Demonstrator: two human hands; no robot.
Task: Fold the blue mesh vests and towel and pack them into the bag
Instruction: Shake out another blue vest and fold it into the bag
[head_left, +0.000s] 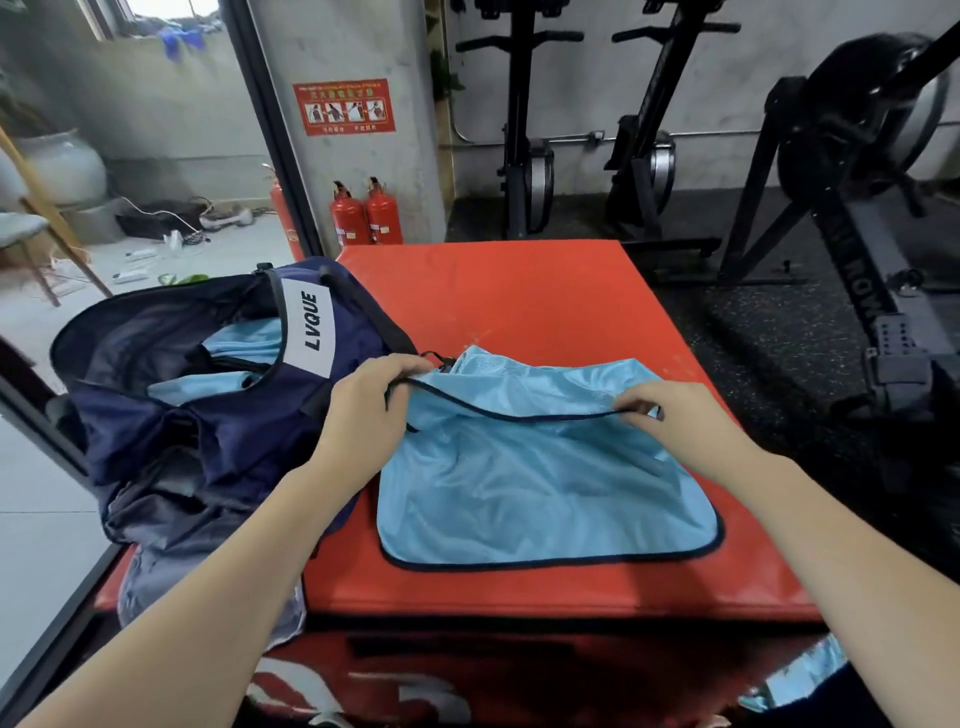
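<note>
A light blue mesh vest (540, 483) with dark trim lies on the red padded box (519, 301) in front of me. My left hand (363, 410) pinches the vest's dark-trimmed upper edge at its left end. My right hand (670, 415) pinches the same edge further right, and the edge is lifted a little off the box. To the left stands the open navy bag (218, 431) with a white LVQUE label. Light blue fabric (244, 338) shows inside its opening. More light blue mesh (810, 670) hangs at the lower right near my body.
Two red fire extinguishers (366, 215) stand by the pillar behind the box. Black exercise machines (841, 171) fill the right and back on dark rubber flooring. A glass partition frame (270, 130) and a tiled floor with cables lie to the left.
</note>
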